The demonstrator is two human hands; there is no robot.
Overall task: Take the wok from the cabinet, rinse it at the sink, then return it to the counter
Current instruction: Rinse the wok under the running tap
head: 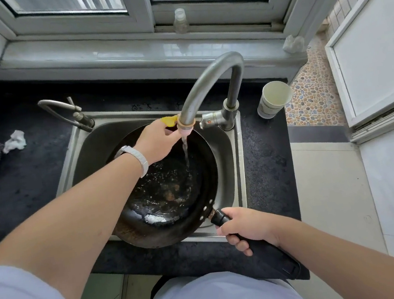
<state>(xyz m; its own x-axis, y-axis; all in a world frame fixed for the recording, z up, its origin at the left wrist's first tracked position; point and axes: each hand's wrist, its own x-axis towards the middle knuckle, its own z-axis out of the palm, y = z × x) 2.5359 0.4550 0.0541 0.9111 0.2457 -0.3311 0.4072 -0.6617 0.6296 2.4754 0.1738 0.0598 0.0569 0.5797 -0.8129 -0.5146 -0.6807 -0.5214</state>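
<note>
The round black metal wok (167, 202) lies in the stainless steel sink (239, 159) under running water, right hand (246, 224) gripping its handle, left hand (157, 142) holding the pink tip of the curved grey metal faucet (208, 81).

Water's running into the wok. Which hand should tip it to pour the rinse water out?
Right. The right hand grips the wok by its handle at the near rim, so it can tilt it directly. The left hand is occupied, holding the faucet spout at its tip.
</note>
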